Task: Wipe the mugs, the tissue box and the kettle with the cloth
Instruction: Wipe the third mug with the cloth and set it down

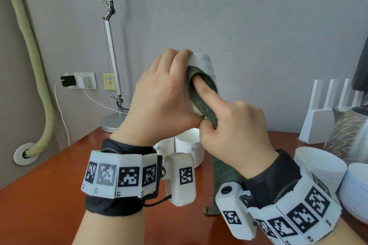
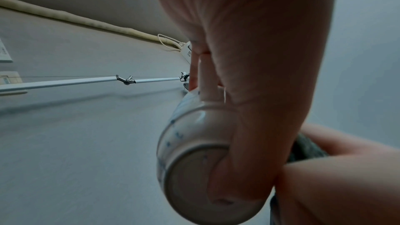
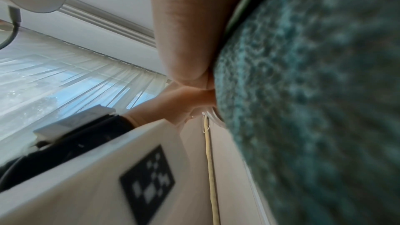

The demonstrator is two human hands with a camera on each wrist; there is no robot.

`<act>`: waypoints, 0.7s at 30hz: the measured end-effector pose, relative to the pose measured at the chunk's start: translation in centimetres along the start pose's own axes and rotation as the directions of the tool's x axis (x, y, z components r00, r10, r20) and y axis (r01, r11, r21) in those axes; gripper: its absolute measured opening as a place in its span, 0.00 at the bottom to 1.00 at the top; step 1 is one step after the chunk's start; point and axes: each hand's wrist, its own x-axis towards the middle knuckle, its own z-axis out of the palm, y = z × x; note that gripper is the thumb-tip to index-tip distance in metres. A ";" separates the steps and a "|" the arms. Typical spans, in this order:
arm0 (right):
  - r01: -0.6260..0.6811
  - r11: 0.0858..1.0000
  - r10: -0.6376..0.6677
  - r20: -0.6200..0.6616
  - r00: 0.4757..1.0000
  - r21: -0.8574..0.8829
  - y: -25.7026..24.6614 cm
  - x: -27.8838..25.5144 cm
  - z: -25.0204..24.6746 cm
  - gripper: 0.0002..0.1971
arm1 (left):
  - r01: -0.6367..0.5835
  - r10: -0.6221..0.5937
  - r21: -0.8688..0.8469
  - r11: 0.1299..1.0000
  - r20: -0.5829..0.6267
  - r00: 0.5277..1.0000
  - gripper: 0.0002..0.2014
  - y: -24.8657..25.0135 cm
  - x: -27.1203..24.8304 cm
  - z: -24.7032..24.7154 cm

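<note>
Your left hand (image 1: pixel 159 93) grips the blue-marked mug (image 1: pixel 207 65) in the air while your right hand (image 1: pixel 229 125) pinches the cloth (image 1: pixel 201 89), forefinger pushing it inside. Turn the mug against that finger, and keep it above the desk (image 1: pixel 49 195) edge.

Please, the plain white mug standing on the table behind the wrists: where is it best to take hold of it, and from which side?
Probably by its body, from above and the front: the white mug stands upright, mouth open upward, another mug close on its left. A handle seems to project low on its right, partly hidden.

White mug (image 1: pixel 207 65) w/ blue stripes, dk green cloth (image 1: pixel 203 103), red-brown table (image 1: pixel 49 195).
</note>
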 end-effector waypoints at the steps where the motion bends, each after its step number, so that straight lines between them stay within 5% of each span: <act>1: -0.009 1.000 0.009 -0.001 1.000 -0.010 0.1 0.1 -0.1 0.41 | -0.013 0.013 -0.002 1.000 0.004 1.000 0.44 0.1 0.0 0.1; 21: -0.158 0.975 0.149 0.064 0.987 0.157 0.9 0.5 -1.4 0.43 | -0.083 0.082 0.044 0.996 0.007 0.997 0.45 0.1 0.1 -0.3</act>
